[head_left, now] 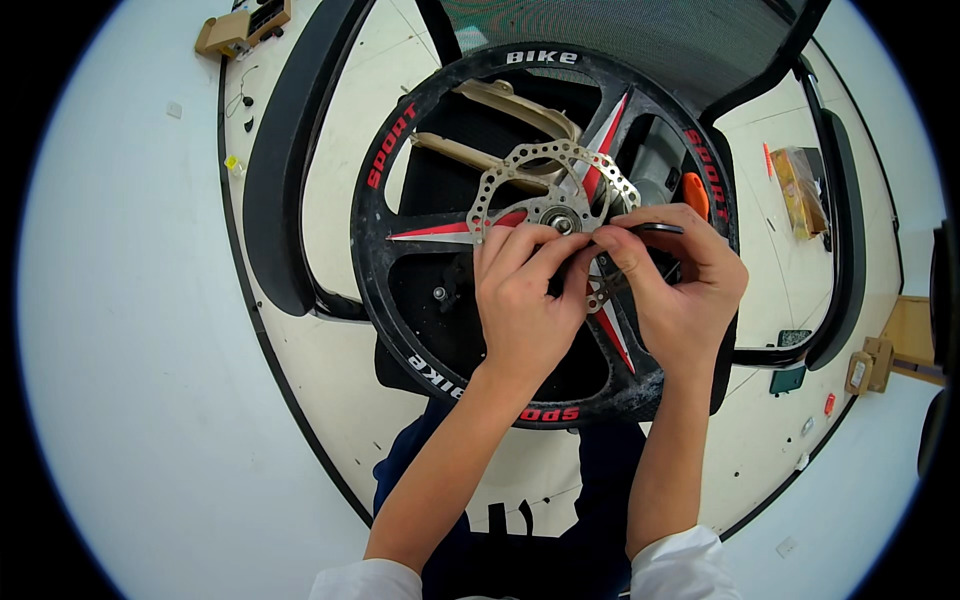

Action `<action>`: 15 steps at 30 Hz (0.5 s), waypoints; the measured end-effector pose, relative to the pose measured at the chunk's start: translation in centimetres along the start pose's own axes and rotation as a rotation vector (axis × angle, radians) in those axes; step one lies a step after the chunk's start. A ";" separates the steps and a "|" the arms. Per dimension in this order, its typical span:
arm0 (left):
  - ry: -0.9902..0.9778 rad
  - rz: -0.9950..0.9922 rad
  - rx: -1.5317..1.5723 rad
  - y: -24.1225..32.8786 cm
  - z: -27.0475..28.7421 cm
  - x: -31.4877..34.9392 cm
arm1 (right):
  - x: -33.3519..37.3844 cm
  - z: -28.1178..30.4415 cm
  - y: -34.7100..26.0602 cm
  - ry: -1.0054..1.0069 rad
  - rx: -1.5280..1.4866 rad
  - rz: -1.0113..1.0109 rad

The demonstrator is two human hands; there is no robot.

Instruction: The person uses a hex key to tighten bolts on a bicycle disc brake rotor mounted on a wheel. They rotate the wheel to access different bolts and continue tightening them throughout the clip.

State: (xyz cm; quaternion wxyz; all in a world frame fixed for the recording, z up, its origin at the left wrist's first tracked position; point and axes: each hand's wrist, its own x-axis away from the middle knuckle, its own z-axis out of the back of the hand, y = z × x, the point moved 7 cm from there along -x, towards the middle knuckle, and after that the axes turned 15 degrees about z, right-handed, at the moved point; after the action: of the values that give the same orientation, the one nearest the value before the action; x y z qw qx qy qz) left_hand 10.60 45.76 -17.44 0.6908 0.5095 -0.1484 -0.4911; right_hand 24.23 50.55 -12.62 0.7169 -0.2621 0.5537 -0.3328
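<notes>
Left hand (522, 300) and right hand (680, 285) pinching small dark tool (655, 229) beside brake disc (545, 190); black wheel (400, 290) flat on chair seat (395, 365).

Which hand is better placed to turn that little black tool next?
Probably the right hand. Its fingers already pinch the thin black tool beside the hub of the silver brake disc. The left hand only rests next to it.

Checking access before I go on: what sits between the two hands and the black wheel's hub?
In the head view, the perforated metal brake disc lies there; the left hand and right hand pinch together over its lower edge, beside the hub.
</notes>
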 end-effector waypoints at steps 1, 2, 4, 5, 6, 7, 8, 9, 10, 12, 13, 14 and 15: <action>-0.004 -0.002 -0.005 0.0 -0.1 0.0 | 0.1 -0.2 0.1 -0.002 -0.025 -0.016; -0.005 -0.005 -0.009 0.0 -0.1 -0.1 | 0.2 -0.4 0.3 -0.013 -0.054 -0.041; -0.013 -0.004 -0.015 0.1 -0.1 -0.1 | 0.5 -0.8 0.5 -0.044 -0.096 -0.114; -0.019 0.001 -0.019 0.1 -0.1 -0.1 | 0.5 -0.9 0.5 -0.076 -0.085 -0.112; -0.026 0.007 -0.023 0.0 -0.2 -0.1 | 0.5 -1.0 0.4 -0.108 -0.073 -0.111; -0.032 -0.001 -0.039 0.1 -0.2 0.0 | 0.5 -1.1 0.3 -0.146 -0.054 -0.100; -0.038 -0.007 -0.056 0.1 -0.2 0.0 | 0.4 -1.1 0.3 -0.154 -0.043 -0.089; -0.044 -0.014 -0.073 0.2 -0.3 0.1 | 0.4 -1.1 0.2 -0.168 -0.025 -0.069; -0.044 -0.012 -0.068 0.1 -0.2 0.1 | 0.3 -1.1 0.2 -0.181 0.002 -0.058; -0.042 -0.009 -0.058 0.1 -0.3 0.0 | 0.6 -0.8 0.5 -0.135 -0.022 -0.104; -0.039 -0.011 -0.050 0.1 -0.3 0.0 | 0.7 -0.7 0.7 -0.111 -0.029 -0.130; -0.037 -0.012 -0.043 0.1 -0.3 0.0 | 0.8 -0.6 0.8 -0.092 -0.044 -0.148; -0.036 -0.018 -0.036 0.1 -0.3 -0.1 | 0.8 -0.4 1.0 -0.072 -0.059 -0.166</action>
State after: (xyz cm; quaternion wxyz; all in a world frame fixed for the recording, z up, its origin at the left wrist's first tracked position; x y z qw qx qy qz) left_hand 10.81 45.95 -17.45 0.6926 0.4894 -0.1476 -0.5090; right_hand 24.13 50.61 -14.00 0.6982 -0.3399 0.5135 -0.3650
